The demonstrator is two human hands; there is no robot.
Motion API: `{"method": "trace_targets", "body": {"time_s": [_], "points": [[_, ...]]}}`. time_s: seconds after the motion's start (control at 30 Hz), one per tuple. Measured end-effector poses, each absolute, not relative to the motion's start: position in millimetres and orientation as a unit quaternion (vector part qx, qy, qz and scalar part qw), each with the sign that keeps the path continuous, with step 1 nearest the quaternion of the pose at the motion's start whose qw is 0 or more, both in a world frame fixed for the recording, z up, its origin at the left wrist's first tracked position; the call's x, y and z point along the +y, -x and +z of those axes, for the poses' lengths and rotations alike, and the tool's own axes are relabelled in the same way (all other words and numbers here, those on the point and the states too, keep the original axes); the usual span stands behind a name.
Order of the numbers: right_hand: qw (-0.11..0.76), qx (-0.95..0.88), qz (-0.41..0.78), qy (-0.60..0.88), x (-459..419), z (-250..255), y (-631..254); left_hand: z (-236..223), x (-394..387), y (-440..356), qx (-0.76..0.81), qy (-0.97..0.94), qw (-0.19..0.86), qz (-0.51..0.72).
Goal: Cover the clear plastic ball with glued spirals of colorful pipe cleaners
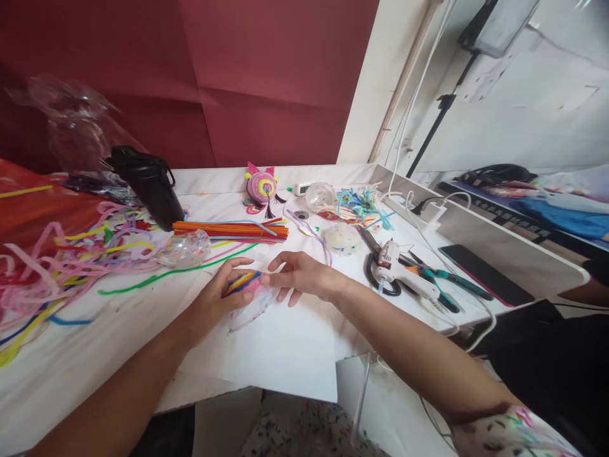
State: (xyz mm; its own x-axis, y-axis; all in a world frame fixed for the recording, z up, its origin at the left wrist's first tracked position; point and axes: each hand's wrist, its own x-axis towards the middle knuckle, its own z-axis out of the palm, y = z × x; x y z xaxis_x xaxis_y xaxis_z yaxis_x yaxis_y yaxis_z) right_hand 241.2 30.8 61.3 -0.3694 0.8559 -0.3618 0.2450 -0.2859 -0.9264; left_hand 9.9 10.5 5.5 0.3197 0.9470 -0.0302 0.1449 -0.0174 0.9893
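Observation:
My left hand [221, 295] is wrapped round a clear plastic half-ball with coloured specks [252, 311], held over a white sheet of paper [290, 349]. Across its top lie rows of coloured pipe cleaners [243, 281] in yellow, orange and blue, with some pink below. From the right, my right hand [297, 276] reaches in with bent fingers, its thumb at the blue end of the pipe cleaners. Its lower fingers hang loose beside the half-ball. Fingers partly cover the half-ball's far side.
Orange pipe cleaners [228, 230] lie behind my hands, near a black bottle [145, 184] and a pink pipe-cleaner figure [261, 185]. Tangled pipe cleaners [42, 266] spread at left. At right are a glue gun [399, 270], pliers [440, 285] and another clear half-ball [341, 238].

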Motion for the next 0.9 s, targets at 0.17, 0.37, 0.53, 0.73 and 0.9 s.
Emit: {"method": "trace_targets", "body": {"time_s": [0.17, 0.37, 0.53, 0.73, 0.9], "points": [[0.252, -0.555, 0.653, 0.449, 39, 50, -251, -1, 14, -6, 0.447, -0.611, 0.525, 0.390], [0.276, -0.567, 0.674, 0.386, 49, 43, -257, 8, 12, -4, 0.438, -0.595, 0.535, 0.410], [0.284, -0.567, 0.666, 0.393, 54, 43, -251, 12, 18, 1, 0.439, -0.604, 0.528, 0.404], [0.292, -0.553, 0.664, 0.409, 58, 42, -250, 10, 19, 4, 0.446, -0.607, 0.520, 0.401], [0.299, -0.550, 0.665, 0.408, 59, 38, -251, 11, 16, 1, 0.441, -0.608, 0.523, 0.403]]}}
